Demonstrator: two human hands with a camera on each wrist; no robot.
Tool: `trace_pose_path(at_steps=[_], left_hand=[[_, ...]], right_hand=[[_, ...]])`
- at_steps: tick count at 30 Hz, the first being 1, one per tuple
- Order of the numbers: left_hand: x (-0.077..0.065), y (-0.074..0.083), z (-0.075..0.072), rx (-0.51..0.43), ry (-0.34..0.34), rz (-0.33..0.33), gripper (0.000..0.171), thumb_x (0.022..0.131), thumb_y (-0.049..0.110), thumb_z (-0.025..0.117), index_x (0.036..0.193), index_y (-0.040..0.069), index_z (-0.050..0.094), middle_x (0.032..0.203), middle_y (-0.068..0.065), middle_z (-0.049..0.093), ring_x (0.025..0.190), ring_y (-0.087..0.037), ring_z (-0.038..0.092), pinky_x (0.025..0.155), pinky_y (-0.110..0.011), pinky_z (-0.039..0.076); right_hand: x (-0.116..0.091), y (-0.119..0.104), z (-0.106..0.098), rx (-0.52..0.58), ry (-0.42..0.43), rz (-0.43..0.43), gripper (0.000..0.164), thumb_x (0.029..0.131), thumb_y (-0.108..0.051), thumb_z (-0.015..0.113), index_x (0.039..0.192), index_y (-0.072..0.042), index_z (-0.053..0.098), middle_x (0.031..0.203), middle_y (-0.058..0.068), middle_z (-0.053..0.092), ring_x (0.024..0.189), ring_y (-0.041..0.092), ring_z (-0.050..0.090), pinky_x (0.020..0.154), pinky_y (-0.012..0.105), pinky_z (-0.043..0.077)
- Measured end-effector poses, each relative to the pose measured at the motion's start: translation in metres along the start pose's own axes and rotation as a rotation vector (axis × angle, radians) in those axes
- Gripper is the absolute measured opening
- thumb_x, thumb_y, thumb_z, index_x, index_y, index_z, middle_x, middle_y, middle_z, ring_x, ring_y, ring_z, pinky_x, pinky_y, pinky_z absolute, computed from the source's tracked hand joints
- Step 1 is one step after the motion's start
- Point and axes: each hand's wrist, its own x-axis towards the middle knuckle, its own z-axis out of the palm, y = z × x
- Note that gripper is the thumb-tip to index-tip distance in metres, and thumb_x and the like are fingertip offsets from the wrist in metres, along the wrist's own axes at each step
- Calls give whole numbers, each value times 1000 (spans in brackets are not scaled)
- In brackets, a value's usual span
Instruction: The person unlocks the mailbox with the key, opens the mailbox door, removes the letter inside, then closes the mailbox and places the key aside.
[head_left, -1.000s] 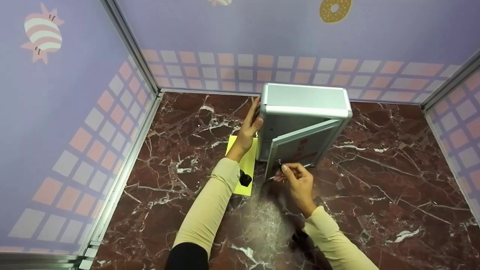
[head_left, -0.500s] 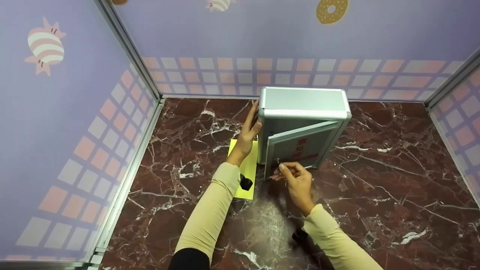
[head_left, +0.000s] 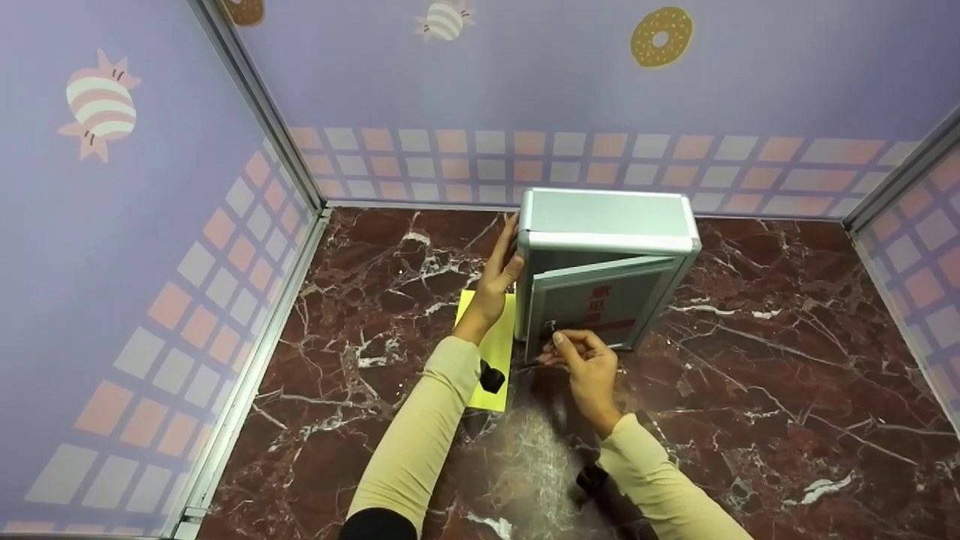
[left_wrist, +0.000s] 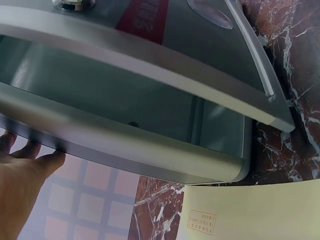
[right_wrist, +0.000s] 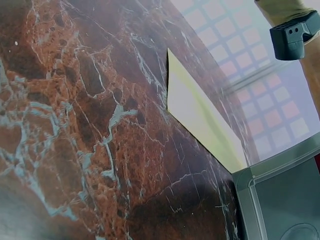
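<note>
An upright silver metal box [head_left: 607, 214] has a hinged front door [head_left: 574, 300] with red characters, standing ajar. On the box's left side rests my left hand [head_left: 491, 296], fingers extended along the side and thumb near the front edge. Its fingertips touch the outer wall in the left wrist view. My right hand [head_left: 592, 371] pinches a small dark key at the lock [head_left: 551, 325] near the door's free edge; the fingers partly hide the key. Through the gap, the left wrist view shows the box's inside [left_wrist: 110, 95], and the door's lock [left_wrist: 74, 4] at the top.
A yellow paper [head_left: 491, 352] lies on the dark red marbled surface [head_left: 750, 375], left of the box and partly under the left forearm. Purple panels with pink and white squares [head_left: 450, 142] stand behind and at both sides.
The door has swung closer to the box, narrowing the gap, and my right hand has moved with it. My left hand stays at the box's side. The head view has shifted slightly upward.
</note>
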Motion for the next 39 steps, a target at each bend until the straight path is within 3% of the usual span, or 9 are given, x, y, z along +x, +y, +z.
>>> trace_pose_path(at_steps=[11,16,22,32,39], left_hand=[[5,0,-1,-34,-30,8,82,100,46,45,154,-5,10,158,-27,13,144,-27,22,114,-35,23],[4,1,-2,-20,-34,-2,84,99,48,44,154,-6,10,157,-28,13,144,-30,21,114,-35,24],[1,1,-3,7,-20,-12,89,96,53,44,153,-7,10,158,-27,13,144,-33,18,114,-35,22],[0,1,-3,9,-10,-10,85,98,49,45,154,-6,12,158,-26,15,144,-25,20,114,-35,21],[0,-4,-5,29,-19,-25,82,100,46,44,154,-6,11,158,-25,16,145,-32,18,115,-40,21]], right_hand=[[9,0,5,-49,35,25,18,94,1,65,98,18,59,82,35,63,62,26,68,57,38,58],[11,1,8,-52,43,13,18,94,3,64,97,20,58,81,38,61,61,27,68,56,38,58],[12,3,11,-52,63,34,18,94,3,64,97,20,58,79,33,63,60,26,68,56,38,58],[15,7,13,-51,83,25,21,93,-3,68,98,16,60,79,31,64,59,26,67,55,38,57],[18,8,15,-59,94,9,21,93,0,67,98,19,59,79,33,63,59,26,67,55,39,57]])
